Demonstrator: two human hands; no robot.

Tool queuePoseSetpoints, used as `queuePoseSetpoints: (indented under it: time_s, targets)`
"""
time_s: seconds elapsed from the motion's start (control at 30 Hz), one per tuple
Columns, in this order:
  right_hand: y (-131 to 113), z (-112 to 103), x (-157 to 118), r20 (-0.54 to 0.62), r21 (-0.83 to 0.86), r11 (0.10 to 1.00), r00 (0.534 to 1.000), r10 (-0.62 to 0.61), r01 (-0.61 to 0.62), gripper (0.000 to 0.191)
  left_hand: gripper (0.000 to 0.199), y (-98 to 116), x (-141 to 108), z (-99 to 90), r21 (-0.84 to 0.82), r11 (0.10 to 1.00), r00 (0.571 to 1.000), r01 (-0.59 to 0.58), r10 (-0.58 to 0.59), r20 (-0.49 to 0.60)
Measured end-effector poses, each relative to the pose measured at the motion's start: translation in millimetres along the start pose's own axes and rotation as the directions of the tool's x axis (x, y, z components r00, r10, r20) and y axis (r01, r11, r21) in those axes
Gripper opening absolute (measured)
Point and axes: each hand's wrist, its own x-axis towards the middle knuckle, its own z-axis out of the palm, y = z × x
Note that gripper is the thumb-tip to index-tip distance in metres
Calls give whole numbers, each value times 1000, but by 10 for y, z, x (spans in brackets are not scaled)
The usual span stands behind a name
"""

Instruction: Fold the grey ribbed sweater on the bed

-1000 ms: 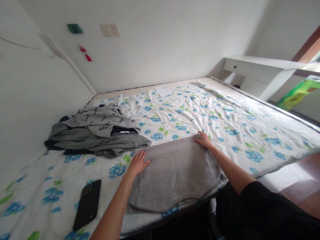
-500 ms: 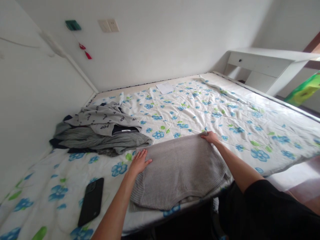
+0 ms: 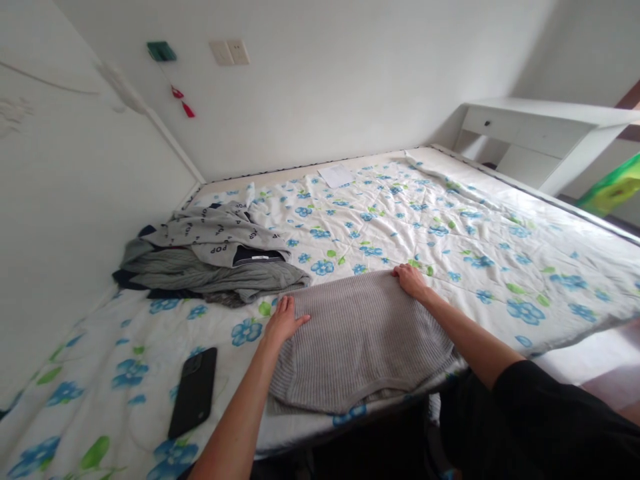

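A grey-beige ribbed knit sweater point(image 3: 350, 347) lies folded into a wide, flat shape near the bed's front edge. My left hand point(image 3: 285, 323) rests flat on its upper left corner, fingers stretched and thumb apart. At the upper right part of the fabric, my right hand point(image 3: 411, 280) has its fingers bent over the top edge, gripping the knit. The sweater's lower hem curves toward me, with a second layer showing underneath.
To the left sits a heap of grey and dark clothes point(image 3: 215, 253). A black phone point(image 3: 193, 393) lies left of my forearm. White paper point(image 3: 336, 176) is at the back of the flowered bed sheet point(image 3: 500, 293). A white desk point(image 3: 540, 140) stands at the far right.
My right hand has shifted slightly left along the sweater's top edge. My left hand stays on its corner. The whole view has shifted a little.
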Motion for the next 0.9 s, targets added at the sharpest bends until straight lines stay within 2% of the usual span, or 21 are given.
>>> queuePoseSetpoints:
  time_s: [0.17, 0.27, 0.33, 0.47, 0.57, 0.63, 0.73, 0.8, 0.9]
  targets:
    - [-267, 0, -37, 29, -76, 989, 992, 127, -124, 36, 99, 53, -21, 15, 19, 1000, 1000, -4, 5, -8]
    - [-594, 55, -128, -11, -65, 997, 999, 46, -47, 41, 97, 86, -50, 12, 12, 1000, 1000, 12, -12, -15]
    - [-943, 152, -184, -37, -15, 995, 995, -98, 97, 48, 96, 108, -79, 0, 6, 1000, 1000, 22, -22, -20]
    - [-1895, 432, -240, -38, 112, 926, 933, -357, 359, 65, 95, 142, -136, -33, 12, 1000, 1000, 24, -24, -9]
    - [-2574, 623, -252, -16, 185, 857, 874, -486, 480, 66, 90, 148, -153, -35, 9, 1000, 1000, 24, -24, -10]
    - [-2856, 711, -261, -7, 207, 830, 849, -528, 517, 59, 84, 143, -151, -25, 9, 1000, 1000, 26, -26, -10]
    - [-2919, 761, -279, 10, 206, 819, 836, -548, 535, 54, 83, 137, -137, -11, 5, 1000, 1000, 22, -22, -4]
    - [-2755, 730, -283, 32, 202, 817, 830, -557, 540, 58, 88, 132, -122, -9, -12, 1000, 1000, 18, -18, 3]
    - [-2333, 606, -265, 65, 196, 829, 837, -544, 524, 65, 97, 112, -92, -9, -52, 999, 1000, 12, -12, 0]
